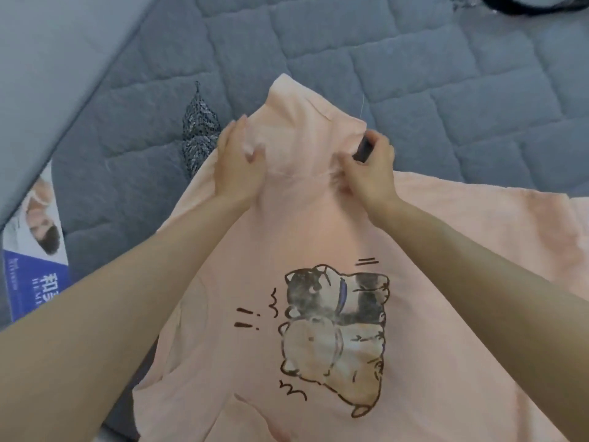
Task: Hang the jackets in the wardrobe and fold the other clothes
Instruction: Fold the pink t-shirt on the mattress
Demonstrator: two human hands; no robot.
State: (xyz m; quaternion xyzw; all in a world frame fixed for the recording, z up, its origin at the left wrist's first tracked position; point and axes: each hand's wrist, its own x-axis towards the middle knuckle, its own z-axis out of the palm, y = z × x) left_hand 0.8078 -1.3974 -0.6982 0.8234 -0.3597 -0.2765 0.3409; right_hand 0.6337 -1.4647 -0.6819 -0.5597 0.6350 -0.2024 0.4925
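Working on a pink hoodie (287,237) spread print-up on the grey bed (414,74). Pressing flat on the hood (296,122) with the left hand (237,167), fingers straight; pinching the neck seam with the curled right hand (369,173), dark object (363,151) tucked in too. Probably soft, light, floppy, prone to bunching; best gripped at shoulders and hem
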